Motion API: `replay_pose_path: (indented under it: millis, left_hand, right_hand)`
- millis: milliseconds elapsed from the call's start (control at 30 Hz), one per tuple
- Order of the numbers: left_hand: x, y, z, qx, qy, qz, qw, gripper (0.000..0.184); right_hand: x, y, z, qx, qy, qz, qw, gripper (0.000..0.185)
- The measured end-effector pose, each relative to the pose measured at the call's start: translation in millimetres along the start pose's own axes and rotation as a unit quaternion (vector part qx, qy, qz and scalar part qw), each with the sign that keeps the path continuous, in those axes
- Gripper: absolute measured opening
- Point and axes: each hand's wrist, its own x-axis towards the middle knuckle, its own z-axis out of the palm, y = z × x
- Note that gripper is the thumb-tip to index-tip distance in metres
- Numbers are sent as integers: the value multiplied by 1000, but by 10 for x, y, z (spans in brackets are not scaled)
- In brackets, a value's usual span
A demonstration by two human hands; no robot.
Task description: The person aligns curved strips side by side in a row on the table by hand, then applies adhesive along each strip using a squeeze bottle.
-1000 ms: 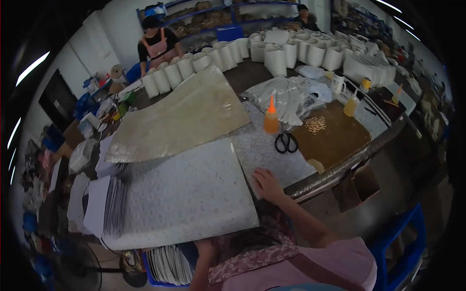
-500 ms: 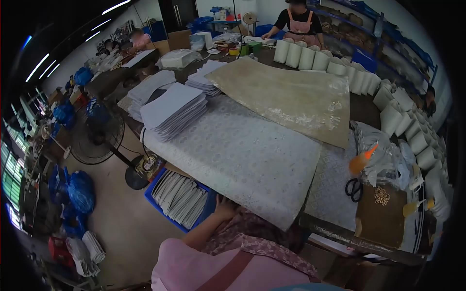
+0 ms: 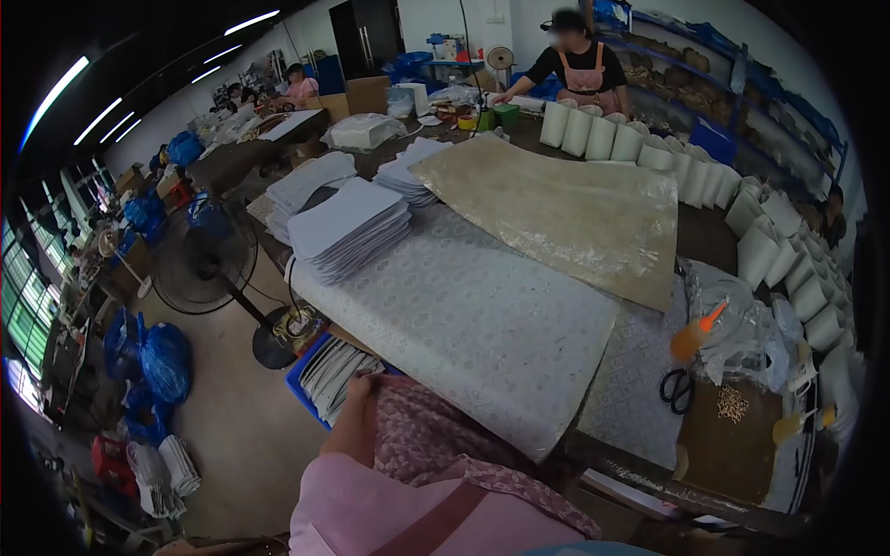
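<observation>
My left hand (image 3: 363, 389) is at the near edge of a blue crate (image 3: 306, 391), beside my patterned apron (image 3: 417, 431). Its fingers are mostly hidden, so what it holds, if anything, cannot be made out. Inside the crate stand several folded white pieces (image 3: 336, 375). My right hand does not show. Above the crate, a stack of white sheets (image 3: 348, 227) lies on the patterned table cover (image 3: 464, 306). A large beige sheet (image 3: 565, 218) overlaps the cover's far side.
Black scissors (image 3: 677, 391), an orange-tipped bottle (image 3: 695, 335) and small beige pieces (image 3: 731, 404) lie at the right. A floor fan (image 3: 206, 264) and blue bags (image 3: 164, 361) stand at the left. A person in a pink apron (image 3: 586, 74) stands across the table.
The view has swung left, and my right hand has left it. My left hand, earlier at the table's front edge, is now at the crate's near edge, beside the apron.
</observation>
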Motion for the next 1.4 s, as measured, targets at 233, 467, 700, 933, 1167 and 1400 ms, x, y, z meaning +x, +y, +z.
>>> replay_pose_path:
  millis: [233, 467, 700, 933, 1167, 1400]
  left_hand:
    - [581, -1017, -340, 105, 256, 119, 954, 34]
    - [-69, 1041, 374, 11, 326, 484, 812, 26]
    - [76, 1680, 2486, -204, -82, 314, 923, 38]
    - [63, 1557, 4137, -104, -229, 342, 905, 59]
    - [-423, 1580, 3940, 0, -333, 351, 875, 60]
    - [-606, 1634, 3914, -97, -313, 230, 916, 48]
  right_hand:
    - [41, 206, -268, -9, 68, 49, 996, 15]
    - [55, 348, -767, -19, 222, 95, 970, 15]
    - [624, -321, -865, -32, 323, -61, 944, 15]
    - [1838, -1465, 92, 194, 198, -96, 956, 30]
    - [3594, -486, 237, 197, 283, 192, 919, 32]
    - [4375, -370, 329, -78, 117, 43, 989, 37]
